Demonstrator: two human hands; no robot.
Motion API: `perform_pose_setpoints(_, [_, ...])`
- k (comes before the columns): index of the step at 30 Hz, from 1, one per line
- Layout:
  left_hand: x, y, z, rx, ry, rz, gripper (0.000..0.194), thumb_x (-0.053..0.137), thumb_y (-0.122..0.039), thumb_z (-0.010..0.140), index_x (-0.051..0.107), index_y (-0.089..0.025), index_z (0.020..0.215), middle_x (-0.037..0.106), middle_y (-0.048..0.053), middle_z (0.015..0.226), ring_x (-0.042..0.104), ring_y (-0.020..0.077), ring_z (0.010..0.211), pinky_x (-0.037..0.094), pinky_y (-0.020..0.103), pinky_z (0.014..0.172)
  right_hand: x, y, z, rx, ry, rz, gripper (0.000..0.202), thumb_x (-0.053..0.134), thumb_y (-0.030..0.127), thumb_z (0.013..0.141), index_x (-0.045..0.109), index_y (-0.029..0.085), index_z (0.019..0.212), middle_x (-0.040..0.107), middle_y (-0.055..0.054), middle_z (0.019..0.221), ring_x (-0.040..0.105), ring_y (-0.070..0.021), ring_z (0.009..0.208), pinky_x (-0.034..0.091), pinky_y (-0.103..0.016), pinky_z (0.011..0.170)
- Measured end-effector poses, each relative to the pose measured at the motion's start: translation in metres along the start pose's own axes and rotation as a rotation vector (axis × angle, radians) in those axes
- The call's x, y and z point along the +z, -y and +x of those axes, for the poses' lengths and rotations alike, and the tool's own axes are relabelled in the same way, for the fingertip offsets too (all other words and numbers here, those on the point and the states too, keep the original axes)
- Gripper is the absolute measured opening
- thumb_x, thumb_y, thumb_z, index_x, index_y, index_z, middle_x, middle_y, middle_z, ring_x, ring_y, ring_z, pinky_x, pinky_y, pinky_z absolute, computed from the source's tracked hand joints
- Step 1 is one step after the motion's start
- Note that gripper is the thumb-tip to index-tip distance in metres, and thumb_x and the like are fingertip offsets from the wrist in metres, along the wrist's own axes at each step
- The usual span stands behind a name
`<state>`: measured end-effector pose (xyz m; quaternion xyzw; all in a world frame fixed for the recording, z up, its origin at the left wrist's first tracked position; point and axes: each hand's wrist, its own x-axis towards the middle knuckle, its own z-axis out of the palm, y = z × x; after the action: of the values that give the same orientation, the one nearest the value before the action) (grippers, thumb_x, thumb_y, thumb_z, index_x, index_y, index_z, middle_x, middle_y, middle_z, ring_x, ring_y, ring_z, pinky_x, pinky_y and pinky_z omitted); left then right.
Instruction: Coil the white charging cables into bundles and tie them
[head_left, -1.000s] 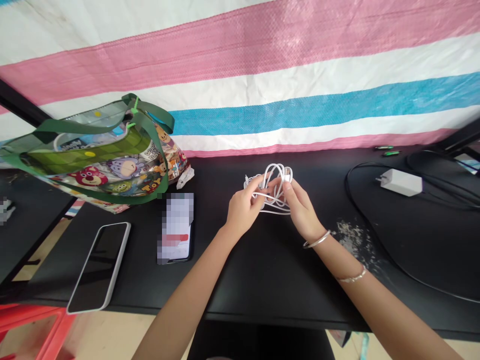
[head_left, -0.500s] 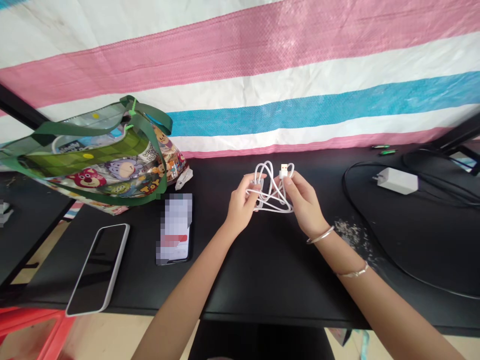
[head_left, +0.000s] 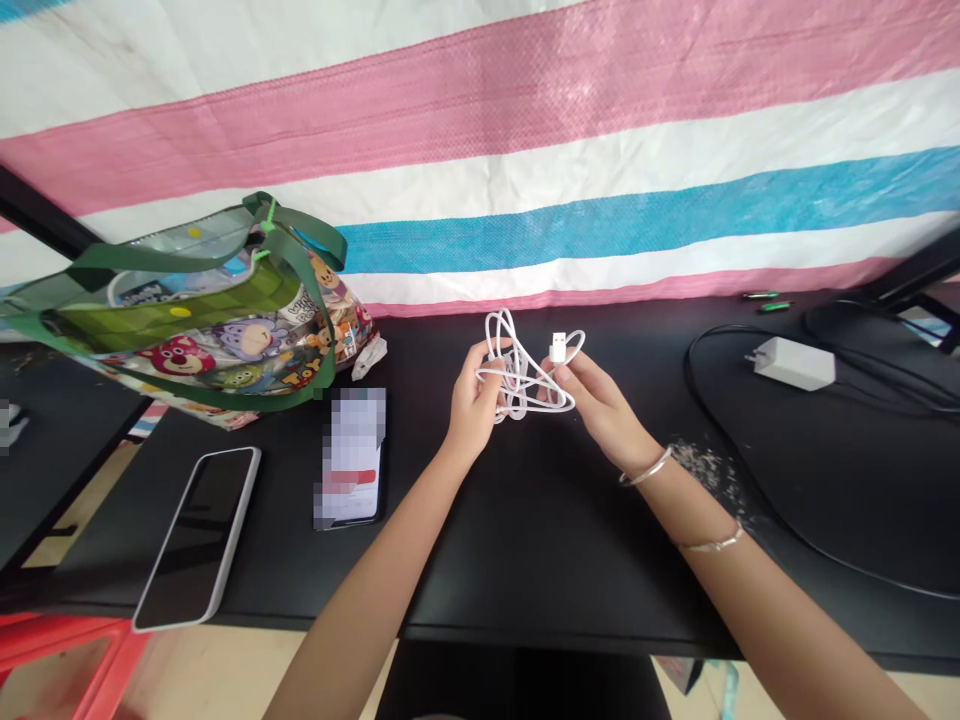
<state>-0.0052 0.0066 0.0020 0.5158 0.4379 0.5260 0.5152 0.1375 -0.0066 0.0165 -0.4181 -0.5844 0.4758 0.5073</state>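
A white USB cable [head_left: 517,385] hangs in loose loops between my two hands, above the black table [head_left: 540,540]. My left hand [head_left: 474,398] is closed on the left side of the loops, thumb on top. With thumb and fingers, my right hand [head_left: 596,400] pinches the cable just below its USB-A plug [head_left: 558,347], which points upward. A short bend of cable curves beside the plug. Some fingers of both hands are hidden behind the loops.
Left of my arms lie a phone with a lit screen [head_left: 351,458] and a dark-screened phone in a pale case [head_left: 196,540]. A printed bag with green handles [head_left: 247,340] stands behind them. At right are a white charger [head_left: 795,363], black cables [head_left: 742,450] and scattered crumbs [head_left: 709,470].
Both hands have shifted slightly: the left to the left with its loops, the right a little lower. The plug has moved left and down, and the loops are spread wider.
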Motion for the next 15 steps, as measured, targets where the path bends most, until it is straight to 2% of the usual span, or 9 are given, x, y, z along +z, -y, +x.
perform_pose_setpoints(3, [-0.0002,0.0003,0.0003,0.007,-0.001,-0.008,0.019,0.050,-0.022,0.087,0.057,-0.019,0.105,0.048,-0.008,0.055,0.037,0.0038,0.039,0.032,0.013,0.037,-0.0011,-0.0032,0.0019,0.015,0.039,0.000,0.047,0.062,0.067,0.070,0.052,0.023,0.079,0.057,0.002,0.070,0.055,-0.0134,0.062,0.049,-0.027,0.058])
perform_pose_setpoints(6, [-0.0004,0.0015,0.0006,0.013,-0.002,-0.015,0.019,0.049,-0.021,0.086,0.056,-0.020,0.104,0.048,-0.008,0.056,0.038,0.0039,0.038,0.033,0.013,0.037,-0.0015,-0.0059,0.0026,0.001,0.044,-0.032,0.046,0.060,0.067,0.072,0.051,0.022,0.078,0.056,0.002,0.067,0.053,-0.0127,0.059,0.047,-0.026,0.055])
perform_pose_setpoints(15, [-0.0009,0.0035,-0.0004,0.038,0.001,-0.012,0.022,0.050,-0.026,0.088,0.057,-0.019,0.108,0.051,-0.007,0.056,0.039,0.0045,0.039,0.033,0.014,0.037,-0.0022,-0.0040,-0.0009,-0.107,-0.037,-0.242,0.051,0.043,0.068,0.083,0.060,0.020,0.079,0.054,0.001,0.062,0.051,-0.0130,0.057,0.045,-0.027,0.057])
